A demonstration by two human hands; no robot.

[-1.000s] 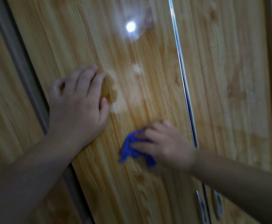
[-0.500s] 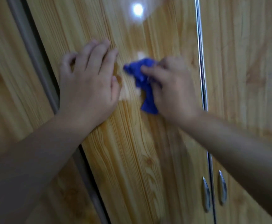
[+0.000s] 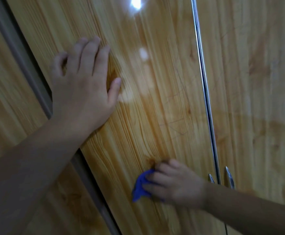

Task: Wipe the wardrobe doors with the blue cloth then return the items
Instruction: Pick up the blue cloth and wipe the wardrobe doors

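A glossy wood-grain wardrobe door (image 3: 155, 102) fills the middle of the view. My left hand (image 3: 84, 85) lies flat against it, fingers spread and pointing up. Lower down, my right hand (image 3: 174, 182) grips a bunched blue cloth (image 3: 140, 187) and presses it to the same door. Only the cloth's left part shows; the rest is under my fingers. The picture is blurred by motion.
A chrome strip (image 3: 204, 92) separates this door from the right door (image 3: 250, 82). Two metal handles (image 3: 229, 177) sit beside the strip, just right of my right wrist. A grey frame edge (image 3: 28, 72) borders the door on the left. A light reflection (image 3: 135, 3) glares at the top.
My right hand has swept the cloth down the door, from beside my left hand to a spot near the handles. My left hand has stayed flat on the door.
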